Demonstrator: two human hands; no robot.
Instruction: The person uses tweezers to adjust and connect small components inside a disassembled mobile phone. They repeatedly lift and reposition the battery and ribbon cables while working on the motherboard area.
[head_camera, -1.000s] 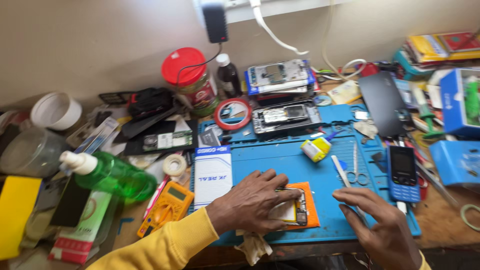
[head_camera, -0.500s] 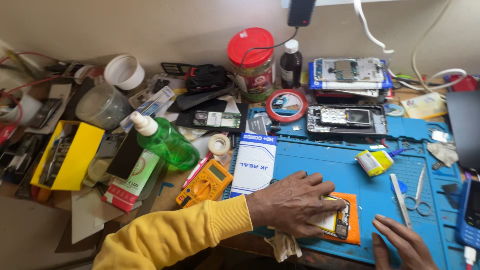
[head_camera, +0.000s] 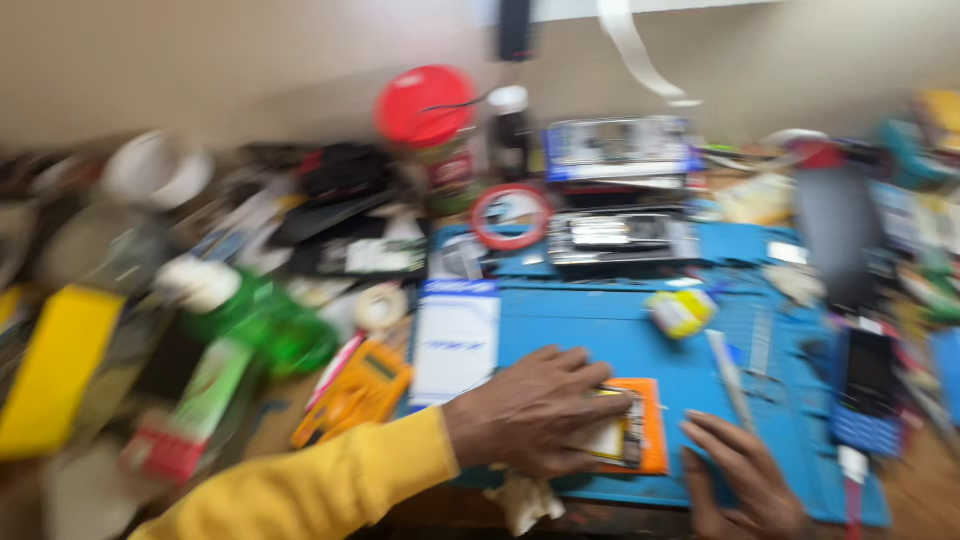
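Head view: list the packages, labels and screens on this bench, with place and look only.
White box: flat, blue-edged, left of the left hand.
Jar: back centre, red lid, label blurred.
Yellow meter: by the sleeve, small screen.
Blue keypad phone: right edge, dark screen.
Green bottle: lying left.

We see a matt blue rubbery mat (head_camera: 640, 345). On it lies an orange plastic-looking frame (head_camera: 650, 425); beside the mat's left edge sit a yellow plastic meter (head_camera: 355, 392) and a glossy green bottle (head_camera: 275, 325).
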